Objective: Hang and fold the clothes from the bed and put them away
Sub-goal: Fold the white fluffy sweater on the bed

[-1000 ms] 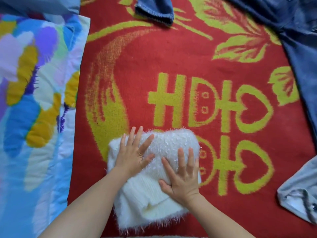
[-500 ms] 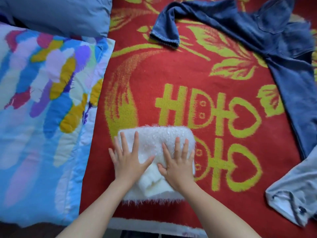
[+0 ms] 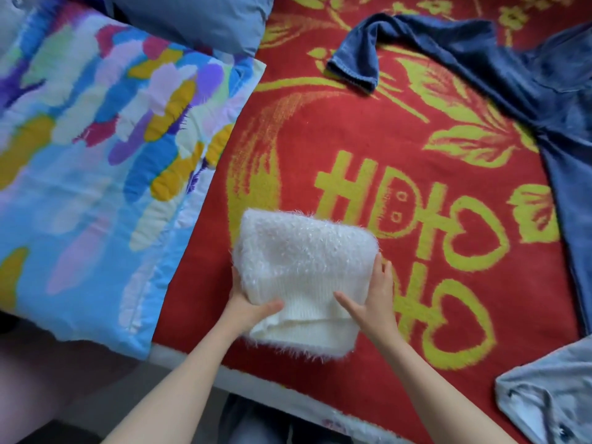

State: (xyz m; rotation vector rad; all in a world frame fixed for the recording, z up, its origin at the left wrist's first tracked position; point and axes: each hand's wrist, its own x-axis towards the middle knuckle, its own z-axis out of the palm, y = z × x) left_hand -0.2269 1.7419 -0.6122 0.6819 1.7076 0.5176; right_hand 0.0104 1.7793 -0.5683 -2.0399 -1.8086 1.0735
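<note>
A folded white fluffy sweater (image 3: 304,261) is held just above the red and yellow blanket (image 3: 368,139), near the bed's front edge. My left hand (image 3: 248,304) grips its left side, thumb on top and fingers underneath. My right hand (image 3: 373,298) grips its right side the same way. A dark blue denim garment (image 3: 512,78) lies spread at the back right. A light blue-grey garment (image 3: 551,395) lies at the front right corner.
A colourful patterned quilt (image 3: 96,155) covers the left part of the bed, with a blue pillow (image 3: 198,20) behind it. The bed's front edge (image 3: 256,382) runs below my arms, with my legs and the floor beneath.
Both hands went from pressing flat on top of the sweater to gripping its sides. The sweater now looks lifted off the blanket, and the view has pulled back.
</note>
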